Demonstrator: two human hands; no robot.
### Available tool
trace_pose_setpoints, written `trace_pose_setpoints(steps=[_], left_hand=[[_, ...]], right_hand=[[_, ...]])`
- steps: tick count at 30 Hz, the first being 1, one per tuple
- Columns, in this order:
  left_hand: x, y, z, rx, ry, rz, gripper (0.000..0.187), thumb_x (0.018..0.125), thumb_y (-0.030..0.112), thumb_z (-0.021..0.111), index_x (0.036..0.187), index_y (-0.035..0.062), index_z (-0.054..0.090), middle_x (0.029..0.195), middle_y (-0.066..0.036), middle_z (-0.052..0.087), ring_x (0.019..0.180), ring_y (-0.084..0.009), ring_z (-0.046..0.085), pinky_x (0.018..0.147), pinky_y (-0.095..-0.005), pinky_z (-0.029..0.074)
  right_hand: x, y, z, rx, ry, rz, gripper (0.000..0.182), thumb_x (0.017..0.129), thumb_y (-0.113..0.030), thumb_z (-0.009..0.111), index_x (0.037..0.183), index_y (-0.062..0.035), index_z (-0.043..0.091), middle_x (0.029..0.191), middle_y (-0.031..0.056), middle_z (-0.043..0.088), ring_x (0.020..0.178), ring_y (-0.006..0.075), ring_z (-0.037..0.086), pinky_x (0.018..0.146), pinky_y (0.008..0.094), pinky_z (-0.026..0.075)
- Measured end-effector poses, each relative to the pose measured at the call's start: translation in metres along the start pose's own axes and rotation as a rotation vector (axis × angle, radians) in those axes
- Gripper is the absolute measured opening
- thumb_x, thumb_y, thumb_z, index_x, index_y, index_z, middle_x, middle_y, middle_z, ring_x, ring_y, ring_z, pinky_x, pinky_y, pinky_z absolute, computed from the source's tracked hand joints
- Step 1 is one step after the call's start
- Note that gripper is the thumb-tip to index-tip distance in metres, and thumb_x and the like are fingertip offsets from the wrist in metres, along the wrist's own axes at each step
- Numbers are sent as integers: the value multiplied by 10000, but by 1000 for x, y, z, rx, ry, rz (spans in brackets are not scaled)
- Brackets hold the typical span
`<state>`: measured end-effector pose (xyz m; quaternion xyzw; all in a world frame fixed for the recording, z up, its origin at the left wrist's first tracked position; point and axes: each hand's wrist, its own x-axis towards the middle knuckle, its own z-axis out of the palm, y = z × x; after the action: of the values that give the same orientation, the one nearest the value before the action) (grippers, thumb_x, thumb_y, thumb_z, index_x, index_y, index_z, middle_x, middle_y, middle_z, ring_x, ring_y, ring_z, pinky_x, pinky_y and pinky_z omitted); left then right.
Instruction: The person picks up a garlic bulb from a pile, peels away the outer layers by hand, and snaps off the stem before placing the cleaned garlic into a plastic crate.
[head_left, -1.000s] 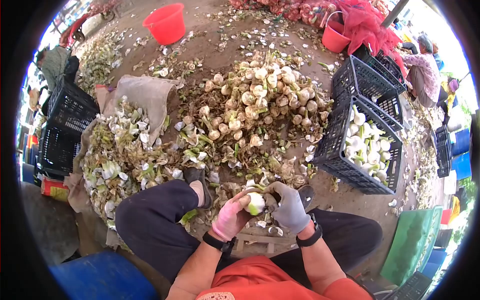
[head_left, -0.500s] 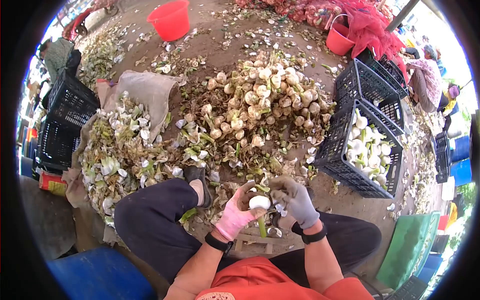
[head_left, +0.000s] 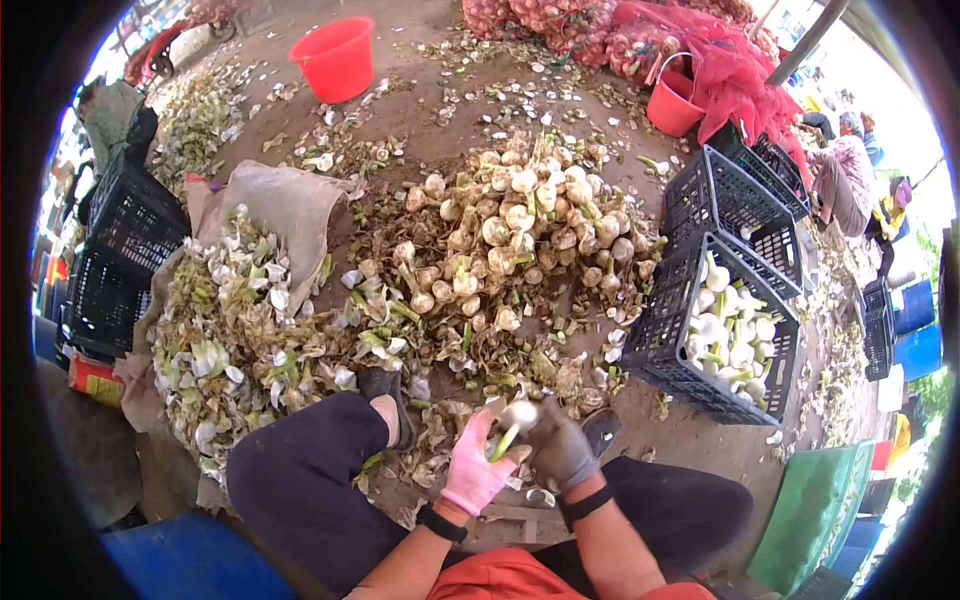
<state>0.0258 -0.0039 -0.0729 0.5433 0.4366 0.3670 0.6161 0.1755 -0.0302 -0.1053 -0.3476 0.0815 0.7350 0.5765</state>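
Note:
My left hand (head_left: 474, 468), in a pink and white glove, is closed around a peeled white garlic bulb (head_left: 520, 414). Its green stem points down and to the left, past my fingers. Close against the bulb's right side is my right hand (head_left: 562, 450) in a grey glove, fingers curled and blurred by motion; whatever they grip is hidden. Beyond my hands lies a heap of unpeeled garlic bulbs (head_left: 520, 215) with dry stems and skins. A black plastic crate (head_left: 665, 370) to the right holds peeled white garlic bulbs (head_left: 730, 335).
Trimmed leaves and skins (head_left: 230, 350) are piled at the left by a sack cloth (head_left: 275, 200). Black crates (head_left: 125, 250) stand at far left. Red buckets (head_left: 335, 65) and garlic-filled red net bags (head_left: 580, 40) are farther back. Other people (head_left: 845, 170) sit at both sides.
The bulb has turned in my left hand; its stem, pointing straight down before, now slants down-left. My right hand has moved lower and tilted beside it. The view has shifted slightly.

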Motion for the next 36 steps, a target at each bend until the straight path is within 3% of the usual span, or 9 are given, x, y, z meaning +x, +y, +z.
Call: trace_pose_setpoints(steps=[3, 5, 7, 13, 14, 16, 20, 28, 36], left_hand=[[8, 13, -8, -323, 120, -203, 622, 760, -17, 723, 1316, -18, 442, 1222, -107, 542, 1127, -187, 515, 1008, -303, 395], [9, -6, -11, -361, 154, -224, 597, 777, -20, 699, 1316, -18, 442, 1216, -107, 540, 1126, -170, 509, 998, -289, 400], [9, -15, -11, -295, 134, -299, 584, 782, -21, 686, 1313, -21, 445, 1206, -97, 542, 1123, -171, 510, 996, -284, 399], [19, -29, -12, -207, 32, -428, 559, 791, -12, 658, 1306, -30, 442, 1206, -83, 541, 1103, -152, 518, 962, -272, 421], [21, -31, -12, -183, 38, -440, 550, 792, -7, 660, 1299, -33, 449, 1197, -82, 549, 1098, -150, 521, 959, -273, 421], [24, -32, -14, -153, 56, -461, 529, 793, 3, 664, 1282, -34, 466, 1177, -87, 567, 1090, -149, 530, 953, -277, 422], [27, -31, -19, -86, 80, -436, 499, 788, -10, 646, 1261, -22, 490, 1155, -86, 577, 1078, -152, 536, 959, -283, 423], [28, -36, -28, 272, 191, -56, 736, 651, 23, 738, 1329, 0, 453, 1307, -143, 456, 1246, -267, 426, 1085, -352, 325], [5, 3, -25, 406, 188, 174, 637, 610, 26, 767, 1209, 44, 550, 1167, -146, 577, 1086, -323, 552, 958, -375, 446]], right_hand=[[14, -106, 0, 337, -194, -278, 320, 953, -260, 499, 1153, -12, 514, 1035, 190, 602, 882, 283, 611, 729, 421, 561], [5, -175, 32, -328, 48, -733, 337, 954, -268, 492, 1168, -8, 511, 1019, 182, 604, 902, 275, 614, 761, 418, 560], [6, -238, 55, 154, -123, -864, 441, 1015, -343, 373, 1249, 18, 472, 1208, 150, 584, 1045, 278, 604, 1046, 391, 416], [148, -193, 9, -1695, -104, -888, 364, 823, 1, 616, 1170, -107, 602, 1149, 91, 622, 1000, 178, 624, 796, 291, 549], [147, -151, 48, -1578, 117, -420, 434, 811, -7, 611, 1234, -99, 575, 1182, 108, 611, 1000, 186, 626, 794, 282, 553], [193, -93, 11, -2233, 68, -604, 474, 777, -19, 606, 1238, -128, 585, 1269, 170, 550, 1164, 306, 540, 977, 380, 458], [207, -46, -14, -2065, 290, -511, 449, 747, 5, 621, 1177, -124, 605, 1259, 181, 550, 1191, 344, 503, 1011, 410, 411], [71, 23, 7, -129, 2, 24, 365, 967, -154, 501, 1307, -37, 441, 1239, 123, 555, 1117, 247, 558, 979, 371, 451], [-16, 20, 65, -852, 97, -441, 312, 923, -90, 604, 1202, 28, 532, 1018, 59, 641, 895, 123, 603, 793, 248, 488]])
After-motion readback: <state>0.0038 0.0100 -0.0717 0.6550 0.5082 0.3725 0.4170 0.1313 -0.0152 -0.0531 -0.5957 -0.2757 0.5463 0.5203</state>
